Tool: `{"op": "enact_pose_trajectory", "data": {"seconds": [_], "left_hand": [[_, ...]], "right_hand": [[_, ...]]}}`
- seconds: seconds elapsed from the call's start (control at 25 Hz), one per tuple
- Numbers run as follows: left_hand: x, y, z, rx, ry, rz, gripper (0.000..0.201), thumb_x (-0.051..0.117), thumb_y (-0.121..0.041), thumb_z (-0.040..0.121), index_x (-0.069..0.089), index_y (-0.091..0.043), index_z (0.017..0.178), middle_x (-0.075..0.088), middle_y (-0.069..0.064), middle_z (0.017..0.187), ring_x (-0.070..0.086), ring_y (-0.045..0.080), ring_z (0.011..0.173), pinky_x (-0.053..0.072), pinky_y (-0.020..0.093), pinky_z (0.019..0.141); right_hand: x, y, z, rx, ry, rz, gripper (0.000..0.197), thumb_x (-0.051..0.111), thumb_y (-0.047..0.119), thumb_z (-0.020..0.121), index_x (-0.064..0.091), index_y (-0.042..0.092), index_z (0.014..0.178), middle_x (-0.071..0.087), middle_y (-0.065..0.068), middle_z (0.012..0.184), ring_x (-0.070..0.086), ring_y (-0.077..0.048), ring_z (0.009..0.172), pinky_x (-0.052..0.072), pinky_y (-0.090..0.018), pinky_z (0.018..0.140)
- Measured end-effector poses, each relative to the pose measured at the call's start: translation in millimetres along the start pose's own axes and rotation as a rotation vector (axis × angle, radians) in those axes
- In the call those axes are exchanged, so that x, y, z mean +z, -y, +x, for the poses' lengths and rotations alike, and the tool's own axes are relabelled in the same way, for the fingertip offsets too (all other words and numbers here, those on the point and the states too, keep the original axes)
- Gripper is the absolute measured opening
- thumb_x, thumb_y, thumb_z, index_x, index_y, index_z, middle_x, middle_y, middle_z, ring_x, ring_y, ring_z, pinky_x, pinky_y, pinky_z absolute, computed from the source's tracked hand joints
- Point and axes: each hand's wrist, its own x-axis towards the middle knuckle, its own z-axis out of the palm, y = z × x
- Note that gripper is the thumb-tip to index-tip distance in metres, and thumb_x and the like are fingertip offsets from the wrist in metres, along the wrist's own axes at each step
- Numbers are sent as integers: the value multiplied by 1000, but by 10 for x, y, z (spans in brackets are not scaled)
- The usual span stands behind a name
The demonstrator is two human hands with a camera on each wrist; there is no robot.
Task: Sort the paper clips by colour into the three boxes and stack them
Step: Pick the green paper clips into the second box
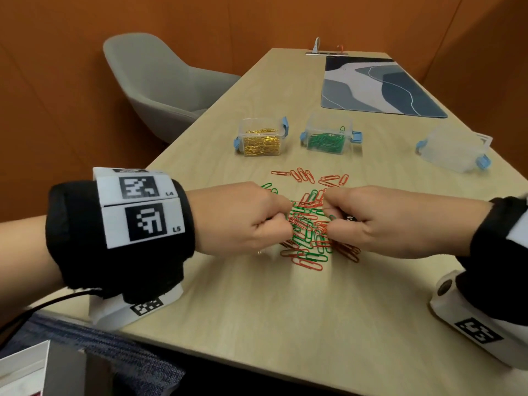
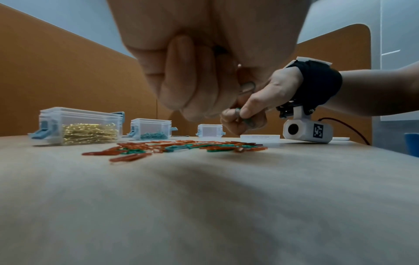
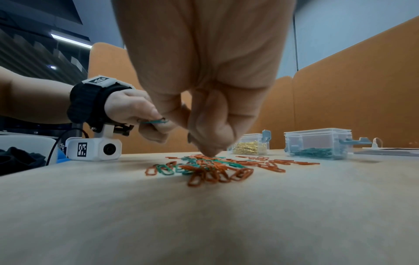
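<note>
Readable text is limited to "L4" and "L5" beside the square coded tags on the left wristband (image 1: 123, 221); more coded tags are seen on both wrist camera housings, with no brand visible.

Three clear boxes with blue latches are counted on the table (image 1: 257, 324): the gold-clip box (image 1: 261, 137), the green-clip box (image 1: 328, 134) and the empty box (image 1: 454, 151) far right. A clear lid (image 2: 259, 138) is seen lying flat on the table near the right wrist.

A mixed pile of red and green paper clips (image 1: 310, 224) is spread between the hands, nearer than the boxes; the clips are too tangled to count. No gold clips are seen loose.

The left hand (image 1: 243, 218) is curled, with a green clip (image 3: 154, 122) pinched between thumb and finger above the pile. The right hand (image 1: 380, 221) is also curled, with green clips (image 2: 246, 119) held in its fingers, one fingertip (image 3: 211, 152) down on the pile. The hands are set close together, the pile partly hidden by both.

A patterned blue desk mat (image 1: 380, 84) is placed far behind the boxes, and a grey chair (image 1: 160, 81) is stood at the left table edge. Orange partition walls are seen all round.
</note>
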Motion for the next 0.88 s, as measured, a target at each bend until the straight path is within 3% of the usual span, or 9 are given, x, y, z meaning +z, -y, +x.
{"op": "enact_pose_trajectory", "data": {"seconds": [0.08, 0.16, 0.28, 0.44, 0.56, 0.76, 0.88], "left_hand": [[-30, 36, -6, -20, -33, -6, 35, 27, -44, 84, 40, -17, 65, 39, 2, 56, 38, 11, 55, 29, 18, 53], [-72, 80, 3, -45, -58, -13, 38, 38, -43, 94, 47, -17, 68, 40, -1, 53, 41, 6, 54, 30, 15, 53], [-78, 143, 43, -105, -27, 73, 29, 40, -38, 95, 43, -20, 72, 43, -5, 57, 42, 8, 53, 29, 20, 54], [-66, 217, 114, -205, 63, 84, 15, 36, -33, 98, 38, -21, 88, 48, -8, 71, 44, 9, 61, 34, 26, 64], [-106, 238, 195, -143, 118, 80, 11, 36, -23, 99, 45, -25, 93, 49, -13, 76, 46, 5, 66, 36, 22, 68], [-124, 242, 334, -12, 144, 96, 23, 59, -41, 86, 65, -22, 97, 64, -3, 93, 54, 11, 82, 44, 27, 76], [-113, 245, 348, -6, 165, 92, 14, 61, -38, 85, 63, -25, 88, 63, -7, 83, 53, 6, 73, 43, 17, 66]], "right_hand": [[8, 42, 15, -20, -29, 22, 23, 41, 30, 86, 34, 19, 67, 43, 4, 65, 35, -11, 59, 30, -22, 53], [14, 72, 33, -49, -48, 57, 22, 40, 27, 82, 33, 18, 64, 42, 4, 62, 35, -9, 57, 30, -21, 53], [18, 72, 72, -106, -109, 116, 23, 41, 15, 82, 30, 17, 61, 34, 5, 57, 31, -8, 54, 29, -22, 52], [26, 28, 93, -60, -146, 141, 19, 47, 15, 82, 38, 20, 66, 38, 7, 53, 37, -6, 49, 32, -17, 48], [49, -15, 98, -65, -87, 91, 22, 48, 9, 85, 39, 24, 71, 42, 8, 55, 40, -5, 49, 34, -17, 50], [48, -44, 142, -40, -116, 30, 25, 39, 6, 86, 34, 25, 71, 42, 9, 69, 38, -7, 61, 32, -22, 56], [41, -37, 135, -53, -99, 21, 26, 43, 5, 84, 35, 24, 68, 40, 9, 63, 38, -5, 58, 31, -19, 54]]}}
